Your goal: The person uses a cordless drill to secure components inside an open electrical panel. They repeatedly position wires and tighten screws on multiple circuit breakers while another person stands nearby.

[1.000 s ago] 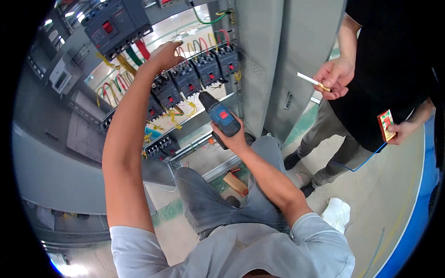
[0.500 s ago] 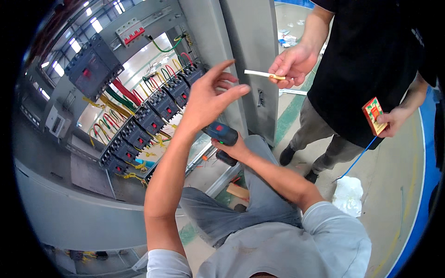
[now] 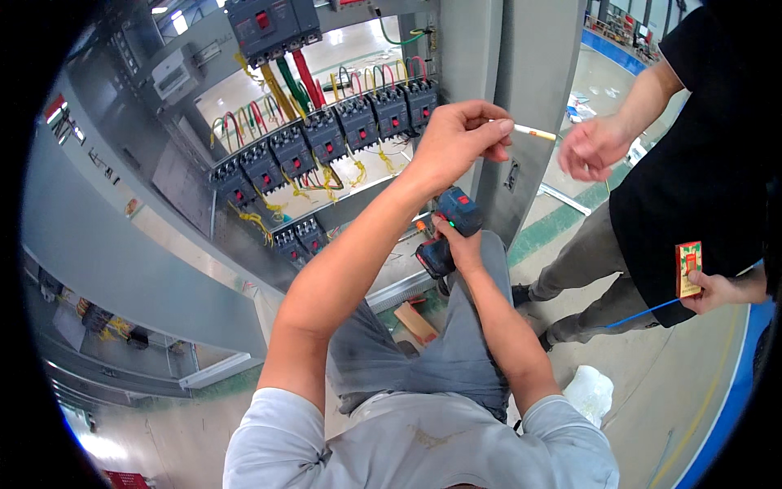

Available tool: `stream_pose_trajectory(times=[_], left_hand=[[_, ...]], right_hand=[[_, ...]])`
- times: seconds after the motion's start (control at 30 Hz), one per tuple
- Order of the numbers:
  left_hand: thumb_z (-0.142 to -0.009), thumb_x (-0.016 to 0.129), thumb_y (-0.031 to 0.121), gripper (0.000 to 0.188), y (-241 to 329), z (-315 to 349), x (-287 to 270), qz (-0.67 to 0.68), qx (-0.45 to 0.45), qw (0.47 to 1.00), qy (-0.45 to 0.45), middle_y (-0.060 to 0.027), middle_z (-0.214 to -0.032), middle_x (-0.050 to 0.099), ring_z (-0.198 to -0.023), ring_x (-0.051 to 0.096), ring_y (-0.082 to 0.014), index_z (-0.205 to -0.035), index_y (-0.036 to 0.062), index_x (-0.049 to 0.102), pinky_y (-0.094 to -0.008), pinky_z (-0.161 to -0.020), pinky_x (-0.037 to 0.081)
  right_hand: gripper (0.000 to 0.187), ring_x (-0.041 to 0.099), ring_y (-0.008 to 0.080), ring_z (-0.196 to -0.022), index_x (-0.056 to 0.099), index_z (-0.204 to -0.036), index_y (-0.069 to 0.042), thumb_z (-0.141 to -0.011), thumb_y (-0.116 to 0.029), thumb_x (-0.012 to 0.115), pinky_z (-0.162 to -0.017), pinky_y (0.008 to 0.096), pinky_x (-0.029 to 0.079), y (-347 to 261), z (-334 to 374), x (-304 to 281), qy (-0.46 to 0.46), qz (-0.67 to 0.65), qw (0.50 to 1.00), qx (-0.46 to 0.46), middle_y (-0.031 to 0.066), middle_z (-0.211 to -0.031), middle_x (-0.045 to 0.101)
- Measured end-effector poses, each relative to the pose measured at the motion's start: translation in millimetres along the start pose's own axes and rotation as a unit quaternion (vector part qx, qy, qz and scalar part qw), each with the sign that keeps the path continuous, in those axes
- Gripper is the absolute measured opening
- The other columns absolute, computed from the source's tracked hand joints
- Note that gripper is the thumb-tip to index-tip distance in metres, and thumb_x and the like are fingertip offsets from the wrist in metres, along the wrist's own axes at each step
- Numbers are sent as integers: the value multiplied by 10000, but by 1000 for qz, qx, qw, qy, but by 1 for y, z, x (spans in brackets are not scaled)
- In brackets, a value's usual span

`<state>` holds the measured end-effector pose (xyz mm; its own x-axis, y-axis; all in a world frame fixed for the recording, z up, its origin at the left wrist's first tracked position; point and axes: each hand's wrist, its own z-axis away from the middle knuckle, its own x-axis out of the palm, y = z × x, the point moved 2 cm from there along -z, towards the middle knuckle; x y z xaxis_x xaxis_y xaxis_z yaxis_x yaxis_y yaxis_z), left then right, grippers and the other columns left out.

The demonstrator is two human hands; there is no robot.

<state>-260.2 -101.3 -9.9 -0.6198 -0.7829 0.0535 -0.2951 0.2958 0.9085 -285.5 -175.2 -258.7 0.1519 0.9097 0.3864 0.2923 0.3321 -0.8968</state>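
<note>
My left hand [image 3: 463, 140] is raised at the middle, pinching a cigarette [image 3: 538, 132] between thumb and fingers. The cigarette points right, toward a co-worker's hand [image 3: 595, 148], which is apart from it. Lower down, my right hand [image 3: 464, 248] is wrapped round the handle of a dark cordless drill [image 3: 458, 212], held just above my knee. The drill's battery [image 3: 436, 258] shows below the hand. The co-worker's other hand [image 3: 713, 293] holds a small red and gold cigarette packet [image 3: 688, 269].
An open grey electrical cabinet [image 3: 529, 90] stands ahead, with a row of black circuit breakers [image 3: 326, 137] and coloured wires. A larger breaker [image 3: 273, 24] is above. A wooden block [image 3: 415, 323] lies by my leg; a white crumpled sheet [image 3: 589, 394] lies at right.
The cigarette has passed from the co-worker's hand into my left hand. The co-worker's hand now holds no cigarette. The view has shifted, and the drill remains in my right hand.
</note>
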Motion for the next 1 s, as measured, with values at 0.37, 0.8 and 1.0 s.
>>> stream_pose_trajectory(times=[0.37, 0.8, 1.0], left_hand=[[-812, 863, 67, 195, 95, 199, 26, 308, 99, 916, -236, -182, -900, 776, -760, 740, -287, -932, -59, 774, -361, -654, 577], [-1027, 695, 312, 466, 81, 309, 18, 255, -11, 965, 64, -214, -975, 716, -735, 701, -282, -1270, -80, 624, -430, -693, 613], [-1006, 646, 92, 143, -60, 553, -48, -274, -309, 812, 413, -59, -819, 669, -707, 634, -121, -1042, -46, 657, -300, -639, 532]], right_hand=[[185, 661, 119, -655, 734, -944, -30, -864, -163, 834, -620, 301, 538, 21, -2, 3, -17, 35, 999, 5, 21, -800, 711], [211, 664, 136, -632, 713, -973, -22, -838, -112, 849, -584, 294, 548, 35, -6, 0, -8, 6, 1000, 0, 32, -854, 715], [126, 632, 142, -585, 687, -896, -46, -870, -107, 794, -550, 297, 496, 42, -9, 19, -9, 14, 1000, 9, 27, -719, 653]])
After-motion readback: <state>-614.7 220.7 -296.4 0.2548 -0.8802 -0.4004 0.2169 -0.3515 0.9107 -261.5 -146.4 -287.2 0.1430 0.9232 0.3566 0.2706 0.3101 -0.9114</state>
